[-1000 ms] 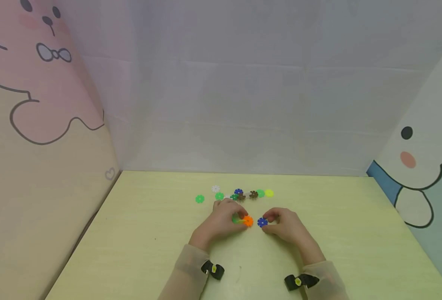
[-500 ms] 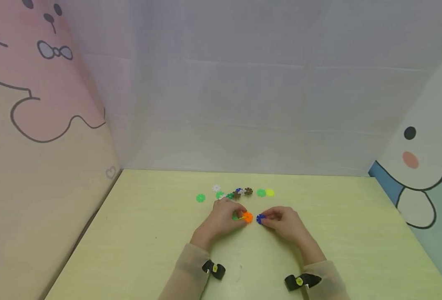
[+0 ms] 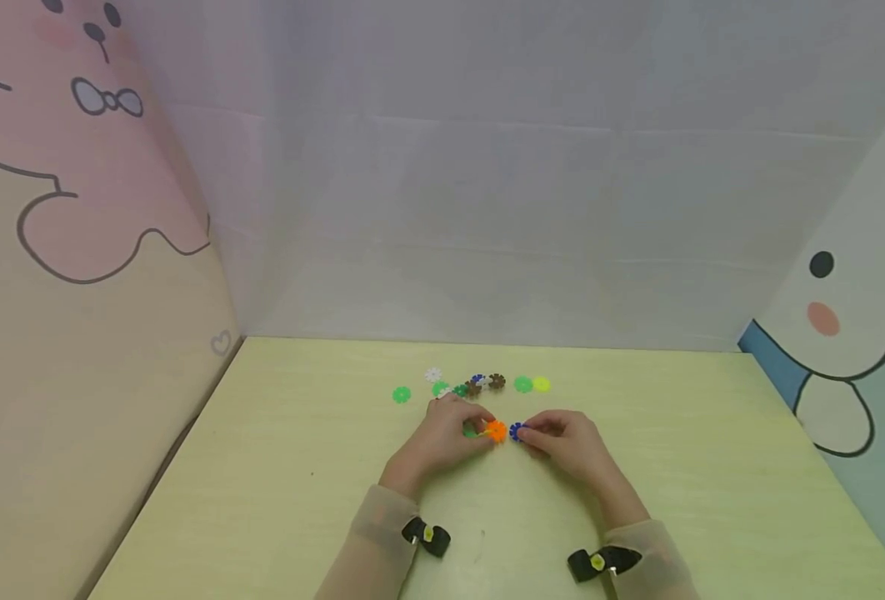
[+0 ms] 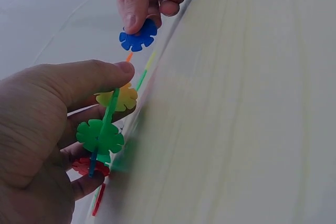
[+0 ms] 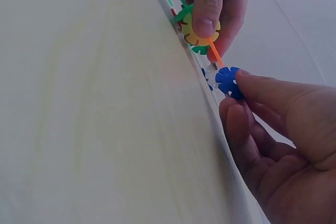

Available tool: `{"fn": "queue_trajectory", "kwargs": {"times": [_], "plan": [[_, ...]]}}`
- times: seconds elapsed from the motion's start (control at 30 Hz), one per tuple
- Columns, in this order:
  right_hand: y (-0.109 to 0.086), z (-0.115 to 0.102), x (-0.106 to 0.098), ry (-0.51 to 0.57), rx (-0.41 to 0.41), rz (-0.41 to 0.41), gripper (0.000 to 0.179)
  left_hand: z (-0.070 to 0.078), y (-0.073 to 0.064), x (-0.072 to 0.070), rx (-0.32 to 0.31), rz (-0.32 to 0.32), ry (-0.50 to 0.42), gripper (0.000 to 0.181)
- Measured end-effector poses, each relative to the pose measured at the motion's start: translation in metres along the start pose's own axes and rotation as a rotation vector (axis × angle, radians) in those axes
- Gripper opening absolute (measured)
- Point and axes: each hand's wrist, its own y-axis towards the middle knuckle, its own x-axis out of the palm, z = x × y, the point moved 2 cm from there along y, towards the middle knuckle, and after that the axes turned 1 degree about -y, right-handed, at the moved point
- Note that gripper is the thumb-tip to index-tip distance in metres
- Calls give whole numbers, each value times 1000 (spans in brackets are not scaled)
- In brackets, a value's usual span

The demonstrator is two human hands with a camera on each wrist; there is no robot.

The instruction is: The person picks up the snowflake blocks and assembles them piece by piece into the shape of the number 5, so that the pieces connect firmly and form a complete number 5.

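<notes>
My left hand (image 3: pixel 446 433) pinches a string of joined snowflake discs. In it are an orange disc (image 3: pixel 497 431), a yellow disc (image 4: pixel 124 98), a green disc (image 4: pixel 100 136) and a red disc (image 4: pixel 86 166). Between the thumb and fingers of my right hand (image 3: pixel 572 443) is a blue snowflake disc (image 5: pixel 227 80), its notched edge facing the orange one. The orange disc looks edge-on in the right wrist view and points at the blue disc's rim. They are very close; whether they touch I cannot tell. Left-hand fingers hide part of the string.
Behind my hands on the pale table (image 3: pixel 262 467) lie a green disc (image 3: pixel 401 395), a white disc (image 3: pixel 433 375), another green disc (image 3: pixel 523 384) and a yellow-green disc (image 3: pixel 542 384). A cluster with brown discs (image 3: pixel 497 381) sits just beyond my left hand.
My right hand has moved slightly left, bringing the blue disc closer to the orange one, and the disc has turned. The brown and white cluster has shifted a little left. My left hand barely moved.
</notes>
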Motion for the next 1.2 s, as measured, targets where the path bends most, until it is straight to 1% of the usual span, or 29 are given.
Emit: {"fn": "queue_trajectory", "kwargs": {"times": [0.17,0.3,0.37,0.57,0.83,1.0,1.2], "plan": [[1,-1,2,-79,-46,-4,15,0,0,-1,16,9,0,23],[1,-2,4,-114,-83,8,12,1,-2,-2,22,12,-4,22],[0,-4,4,-120,-102,11,11,1,-2,-3,23,13,-6,21],[-1,-7,5,-127,-120,17,11,3,-3,-3,34,19,6,22],[-3,-9,4,-152,-124,31,8,3,-3,-4,13,13,-19,22],[-4,-11,5,-154,-143,35,8,3,-3,-3,19,18,-24,21],[-4,-11,7,-145,-155,18,7,2,-3,-3,10,26,-30,20]]}}
